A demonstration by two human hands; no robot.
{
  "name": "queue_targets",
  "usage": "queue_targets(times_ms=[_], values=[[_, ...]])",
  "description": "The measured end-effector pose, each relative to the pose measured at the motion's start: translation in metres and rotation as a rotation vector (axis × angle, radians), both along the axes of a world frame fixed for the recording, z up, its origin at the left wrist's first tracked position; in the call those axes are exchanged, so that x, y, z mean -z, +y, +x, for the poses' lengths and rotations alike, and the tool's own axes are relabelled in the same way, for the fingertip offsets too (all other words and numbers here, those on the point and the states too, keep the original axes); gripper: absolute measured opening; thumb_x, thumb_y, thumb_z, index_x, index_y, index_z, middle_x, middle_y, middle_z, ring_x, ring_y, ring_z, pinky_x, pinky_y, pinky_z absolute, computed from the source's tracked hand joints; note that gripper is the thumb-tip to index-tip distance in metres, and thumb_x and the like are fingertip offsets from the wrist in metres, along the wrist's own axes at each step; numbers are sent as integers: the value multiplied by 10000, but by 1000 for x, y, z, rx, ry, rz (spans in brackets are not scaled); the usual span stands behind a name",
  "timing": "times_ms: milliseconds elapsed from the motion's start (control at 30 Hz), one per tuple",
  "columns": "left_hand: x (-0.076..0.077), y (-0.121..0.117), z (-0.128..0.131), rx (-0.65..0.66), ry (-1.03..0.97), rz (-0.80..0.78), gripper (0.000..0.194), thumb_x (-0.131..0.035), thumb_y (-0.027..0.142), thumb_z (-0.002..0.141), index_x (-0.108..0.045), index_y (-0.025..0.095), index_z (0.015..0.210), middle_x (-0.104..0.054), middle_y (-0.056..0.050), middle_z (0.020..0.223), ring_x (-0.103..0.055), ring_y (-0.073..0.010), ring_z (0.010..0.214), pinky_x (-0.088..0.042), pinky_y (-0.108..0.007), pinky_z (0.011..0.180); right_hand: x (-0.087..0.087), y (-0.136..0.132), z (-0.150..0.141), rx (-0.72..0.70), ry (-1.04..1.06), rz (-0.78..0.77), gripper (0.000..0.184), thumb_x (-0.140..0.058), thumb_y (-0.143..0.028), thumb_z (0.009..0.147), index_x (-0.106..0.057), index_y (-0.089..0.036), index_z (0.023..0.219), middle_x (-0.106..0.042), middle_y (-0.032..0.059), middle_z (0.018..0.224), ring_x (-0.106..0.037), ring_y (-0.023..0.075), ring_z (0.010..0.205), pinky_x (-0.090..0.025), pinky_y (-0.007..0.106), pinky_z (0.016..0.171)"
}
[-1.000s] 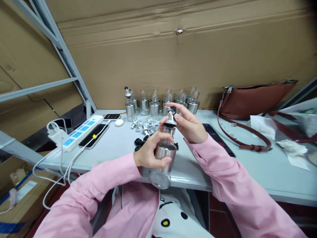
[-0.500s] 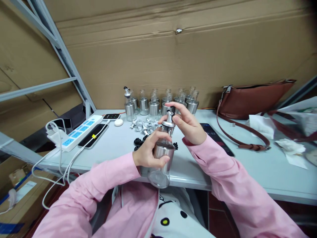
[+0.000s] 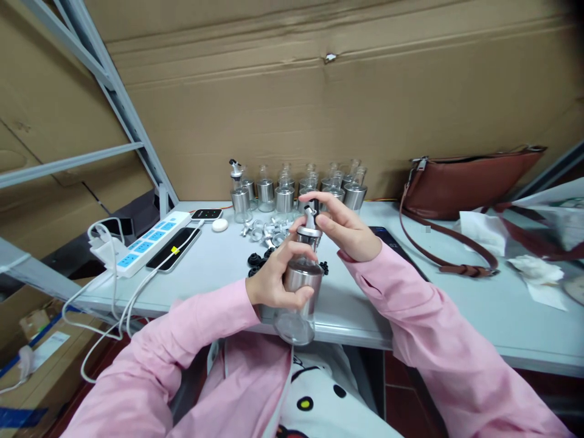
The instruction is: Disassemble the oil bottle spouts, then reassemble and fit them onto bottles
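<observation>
My left hand point(image 3: 277, 277) is wrapped round a glass oil bottle point(image 3: 305, 281) with a steel sleeve, tilted a little at the table's front edge. On the bottle's neck sits a silver pour spout point(image 3: 309, 230) with a black tip. The fingers of my right hand point(image 3: 347, 230) are closed round that spout, index finger over its top. Just beyond lie silver spout parts point(image 3: 269, 232) in a loose heap. Several black stoppers point(image 3: 254, 261) are beside my left hand, partly hidden by it.
Several glass bottles point(image 3: 285, 199) stand along the cardboard wall; one bottle point(image 3: 241, 201) at their left end carries a spout. A power strip point(image 3: 152, 243), phone point(image 3: 176, 250) and cables lie left. To the right are another phone point(image 3: 396, 249), a brown bag point(image 3: 469, 185) and crumpled tissue point(image 3: 538, 271).
The pour spout has sunk lower onto the bottle's neck, its black underside now out of sight. My right hand has come down slightly with it; my left hand keeps its hold.
</observation>
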State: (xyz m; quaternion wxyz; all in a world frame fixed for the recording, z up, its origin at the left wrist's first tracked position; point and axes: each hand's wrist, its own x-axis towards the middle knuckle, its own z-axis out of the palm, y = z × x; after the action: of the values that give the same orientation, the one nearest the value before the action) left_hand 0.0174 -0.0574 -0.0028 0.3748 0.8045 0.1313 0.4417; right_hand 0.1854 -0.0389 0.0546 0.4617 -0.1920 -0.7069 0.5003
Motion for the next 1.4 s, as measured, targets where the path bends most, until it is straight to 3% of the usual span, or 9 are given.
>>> queue_targets(times_ms=[233, 433, 700, 1033, 1233, 1400], values=[[0, 0, 1, 0, -14, 30, 456, -666, 397, 639, -447, 209, 993, -546, -63, 932, -571, -178, 783, -477, -363, 746, -2, 0, 1, -87, 38, -74, 409, -558, -461, 795, -458, -223, 1111, -647, 38, 863, -627, 177, 810, -484, 336, 740], [-1, 0, 2, 7, -6, 7, 437, -653, 382, 638, -448, 208, 983, -532, -67, 954, -555, -184, 813, -471, -356, 736, -8, 1, 6, -60, 10, -109, 406, -605, -455, 750, -496, -215, 1059, -668, 45, 847, -630, 184, 761, -487, 344, 699], [-3, 0, 3, 30, -27, 101, 417, -616, 268, 643, -426, 219, 1011, -522, -52, 961, -547, -165, 794, -470, -345, 737, -13, 1, 8, -63, 24, -148, 362, -640, -409, 719, -544, -200, 999, -701, 55, 831, -654, 191, 729, -498, 395, 755], [0, -3, 4, -14, -22, 57, 430, -609, 339, 660, -392, 227, 1014, -500, -42, 955, -519, -160, 802, -460, -334, 732, -8, 8, 7, -124, 47, -248, 320, -614, -344, 725, -549, -174, 987, -694, 66, 843, -660, 235, 846, -489, 429, 792], [0, -1, 4, -2, -12, 148, 430, -601, 299, 659, -384, 231, 1024, -490, -48, 963, -512, -172, 822, -462, -362, 743, -9, 1, -2, 13, 141, -230, 275, -597, -413, 756, -603, -161, 865, -694, 56, 711, -672, 217, 765, -510, 356, 719], [-1, -5, 6, -35, -61, 266, 421, -601, 294, 650, -389, 232, 1009, -475, -51, 963, -505, -197, 877, -455, -388, 759, -1, -2, -7, -27, 164, -272, 394, -561, -505, 766, -621, -169, 964, -703, 57, 772, -666, 207, 762, -502, 377, 751]])
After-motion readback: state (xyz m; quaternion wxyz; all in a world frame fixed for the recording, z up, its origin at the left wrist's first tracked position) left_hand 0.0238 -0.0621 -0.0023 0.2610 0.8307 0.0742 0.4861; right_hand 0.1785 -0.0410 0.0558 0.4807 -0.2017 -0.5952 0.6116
